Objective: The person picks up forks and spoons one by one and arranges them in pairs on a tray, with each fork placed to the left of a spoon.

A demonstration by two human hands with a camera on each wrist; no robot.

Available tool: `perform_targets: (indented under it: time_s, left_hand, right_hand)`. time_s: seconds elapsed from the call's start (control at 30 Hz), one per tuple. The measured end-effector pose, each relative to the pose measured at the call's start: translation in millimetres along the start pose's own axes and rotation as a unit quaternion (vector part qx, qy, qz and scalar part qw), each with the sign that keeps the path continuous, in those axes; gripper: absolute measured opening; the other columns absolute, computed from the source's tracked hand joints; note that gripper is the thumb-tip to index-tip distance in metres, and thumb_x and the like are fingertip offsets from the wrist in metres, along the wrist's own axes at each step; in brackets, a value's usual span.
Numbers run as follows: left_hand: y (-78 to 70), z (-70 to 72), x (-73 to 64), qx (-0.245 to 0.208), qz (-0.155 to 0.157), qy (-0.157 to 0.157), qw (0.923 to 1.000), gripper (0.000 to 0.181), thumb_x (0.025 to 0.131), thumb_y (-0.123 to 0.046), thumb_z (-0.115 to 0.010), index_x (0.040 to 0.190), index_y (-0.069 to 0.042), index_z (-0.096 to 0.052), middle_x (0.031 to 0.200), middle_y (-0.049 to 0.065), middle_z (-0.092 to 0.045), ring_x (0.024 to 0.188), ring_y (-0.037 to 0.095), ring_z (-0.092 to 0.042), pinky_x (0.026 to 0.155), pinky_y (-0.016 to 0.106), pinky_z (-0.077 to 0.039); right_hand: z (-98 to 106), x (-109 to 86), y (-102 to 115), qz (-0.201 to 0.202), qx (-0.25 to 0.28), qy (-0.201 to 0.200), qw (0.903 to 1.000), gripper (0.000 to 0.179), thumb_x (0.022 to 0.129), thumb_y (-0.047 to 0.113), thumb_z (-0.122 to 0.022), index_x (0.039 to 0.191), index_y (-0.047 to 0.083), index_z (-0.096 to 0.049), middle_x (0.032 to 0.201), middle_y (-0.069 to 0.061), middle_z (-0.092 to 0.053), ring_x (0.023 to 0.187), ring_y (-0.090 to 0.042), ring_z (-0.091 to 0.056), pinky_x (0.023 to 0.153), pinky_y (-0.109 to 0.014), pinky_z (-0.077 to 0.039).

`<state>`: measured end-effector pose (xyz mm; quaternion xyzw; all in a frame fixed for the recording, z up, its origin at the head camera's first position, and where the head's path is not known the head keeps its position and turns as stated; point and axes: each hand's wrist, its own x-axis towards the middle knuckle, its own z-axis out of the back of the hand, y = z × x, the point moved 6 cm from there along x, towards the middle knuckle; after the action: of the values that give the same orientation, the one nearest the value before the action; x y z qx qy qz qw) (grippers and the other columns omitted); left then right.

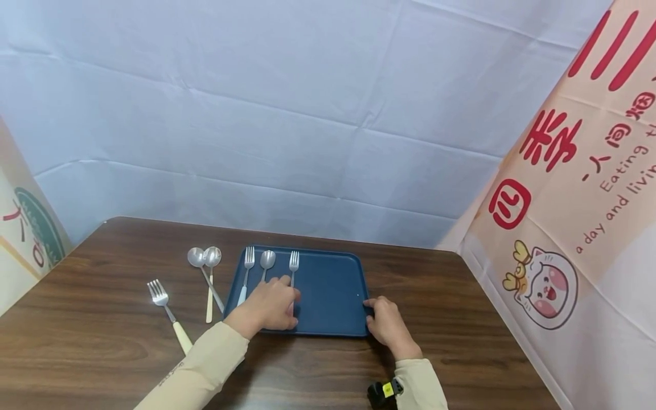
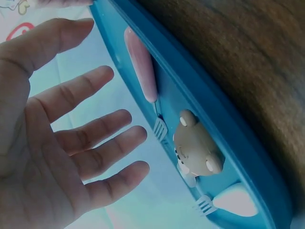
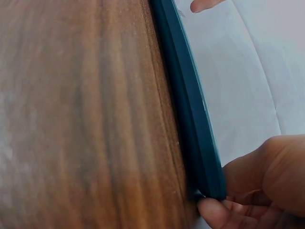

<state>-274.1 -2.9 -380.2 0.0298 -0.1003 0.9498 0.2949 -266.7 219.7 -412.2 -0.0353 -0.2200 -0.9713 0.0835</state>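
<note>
A blue tray (image 1: 330, 296) lies on the brown wooden table. Along its left half are a fork with a pale blue-white handle (image 1: 249, 259), a spoon (image 1: 267, 260) and a second fork (image 1: 294, 262). In the left wrist view the spoon's handle ends in a brown bear head (image 2: 198, 148), and the second fork has a pink handle (image 2: 142, 67). My left hand (image 1: 271, 304) hovers over the handles, fingers spread and loosely bent, holding nothing. At the tray's near right corner my right hand (image 1: 388, 326) pinches the rim between thumb and fingers.
Left of the tray, a grey spoon (image 1: 196, 257) crosses a cream-handled spoon (image 1: 212, 257). A cream-handled fork (image 1: 159, 293) lies further left, partly behind the left sleeve. A black device with a yellow label (image 1: 388, 389) sits at the right wrist. White cloth (image 1: 256, 142) hangs behind the table.
</note>
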Motion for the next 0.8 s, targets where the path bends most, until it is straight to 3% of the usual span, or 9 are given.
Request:
perform_targets:
  time_s: [0.3, 0.53, 0.8]
  left_hand:
    - [-0.6, 2.7, -0.9, -0.003, 0.005, 0.004, 1.0000, 0.035, 0.070, -0.034, -0.077, 0.096, -0.013, -0.071, 0.094, 0.010, -0.058, 0.079, 0.023, -0.054, 0.073, 0.047, -0.048]
    - [3.1, 7.1, -8.2, -0.005, -0.008, -0.021, 0.9997, 0.018, 0.069, -0.026, -0.073, 0.080, -0.013, -0.067, 0.080, 0.004, -0.050, 0.066, 0.020, -0.045, 0.057, 0.039, -0.043]
    - [14.5, 5.1, -15.0, -0.006, 0.012, -0.010, 0.9999, 0.035, 0.069, -0.030, -0.076, 0.098, -0.010, -0.071, 0.086, 0.006, -0.053, 0.073, 0.021, -0.050, 0.062, 0.042, -0.046]
  right_hand:
    - [0.6, 0.1, 0.2, 0.005, 0.000, -0.002, 1.0000, 0.030, 0.081, -0.007, -0.060, 0.111, -0.008, -0.062, 0.103, -0.021, -0.057, 0.103, -0.039, -0.054, 0.081, -0.045, -0.047]
    - [0.9, 0.1, 1.7, 0.007, 0.006, -0.005, 0.9999, 0.029, 0.080, -0.008, -0.060, 0.109, -0.008, -0.063, 0.101, -0.021, -0.057, 0.101, -0.039, -0.054, 0.080, -0.045, -0.047]
    - [1.6, -0.3, 0.4, 0.003, 0.008, -0.002, 1.0000, 0.030, 0.081, -0.008, -0.059, 0.110, -0.008, -0.062, 0.102, -0.021, -0.057, 0.102, -0.038, -0.054, 0.080, -0.045, -0.047]
